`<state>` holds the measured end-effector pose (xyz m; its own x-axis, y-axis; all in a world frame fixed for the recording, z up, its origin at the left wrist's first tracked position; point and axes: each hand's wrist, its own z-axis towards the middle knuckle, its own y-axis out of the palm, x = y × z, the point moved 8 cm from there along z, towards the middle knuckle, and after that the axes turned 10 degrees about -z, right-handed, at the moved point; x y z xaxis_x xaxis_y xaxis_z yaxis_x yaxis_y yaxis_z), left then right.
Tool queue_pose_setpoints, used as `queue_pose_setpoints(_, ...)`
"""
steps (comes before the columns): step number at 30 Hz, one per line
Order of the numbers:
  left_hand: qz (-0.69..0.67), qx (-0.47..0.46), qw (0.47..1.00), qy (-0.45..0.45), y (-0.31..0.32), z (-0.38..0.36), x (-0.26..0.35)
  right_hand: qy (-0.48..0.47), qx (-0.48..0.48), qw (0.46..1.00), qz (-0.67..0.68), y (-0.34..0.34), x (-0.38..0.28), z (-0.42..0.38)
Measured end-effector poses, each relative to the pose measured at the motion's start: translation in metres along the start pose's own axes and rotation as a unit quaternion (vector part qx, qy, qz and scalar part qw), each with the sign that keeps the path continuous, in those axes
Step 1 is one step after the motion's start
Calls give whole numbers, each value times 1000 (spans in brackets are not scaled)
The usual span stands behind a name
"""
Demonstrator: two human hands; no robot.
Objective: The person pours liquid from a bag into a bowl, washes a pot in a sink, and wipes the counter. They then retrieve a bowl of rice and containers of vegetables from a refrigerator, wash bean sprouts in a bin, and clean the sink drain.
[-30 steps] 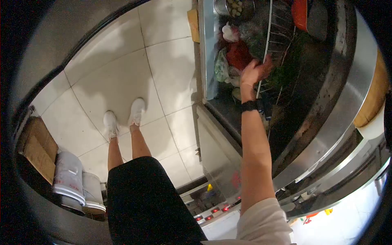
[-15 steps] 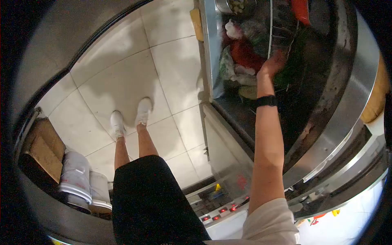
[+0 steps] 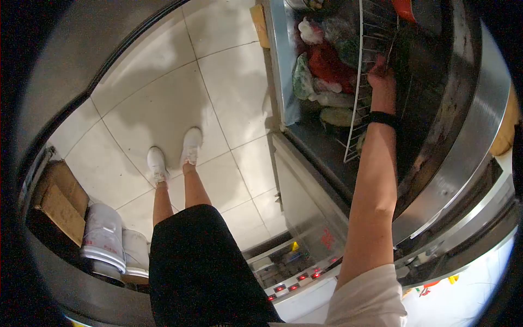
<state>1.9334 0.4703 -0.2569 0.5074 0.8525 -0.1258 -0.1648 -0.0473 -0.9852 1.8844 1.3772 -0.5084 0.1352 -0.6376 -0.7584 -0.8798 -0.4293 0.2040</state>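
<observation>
My right hand reaches into the refrigerator compartment, over a white wire shelf. Its fingers look curled together among thin, dark stalk-like strands and shelf wires; what they hold, if anything, is too dark to make out. A black band circles the wrist. Left of the hand, beyond the shelf's white edge, lie a red bag, a white plastic bundle and a greenish wrapped bundle. A pale round item sits nearer to me. My left hand is out of view.
An orange-red container is at the far end of the compartment. The pale open door stands near my right leg. White buckets and a cardboard box are at left on the tiled floor.
My right hand and forearm have moved right, deeper over the wire shelf. More of the shelf's white edge and the pale round item now show.
</observation>
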Motion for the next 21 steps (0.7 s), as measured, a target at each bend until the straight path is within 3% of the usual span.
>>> queue_pose_setpoints(4,15,-25,1000,12,3,-5,-10,-70,9,997,-21,-14,0,-35)
queue_pose_setpoints(6,-37,-100,993,-52,9,-6,-19,-98,22,994,-36,-25,5,-58)
queue_pose_setpoints(7,-29,-94,993,-57,8,-4,-20,-106,27,993,-42,-31,9,-67)
queue_pose_setpoints(12,-15,-81,996,-46,11,-7,-18,-102,49,993,-22,-61,32,-85)
queue_pose_setpoints(14,-16,-82,995,-46,14,-8,-19,-41,-31,998,41,-65,40,-77)
queue_pose_setpoints(17,-13,-83,995,-46,16,-13,-21,-15,-15,997,75,-55,43,-77)
queue_pose_setpoints(21,-13,-88,995,-48,20,-16,-22,-72,-33,995,55,-42,29,-51)
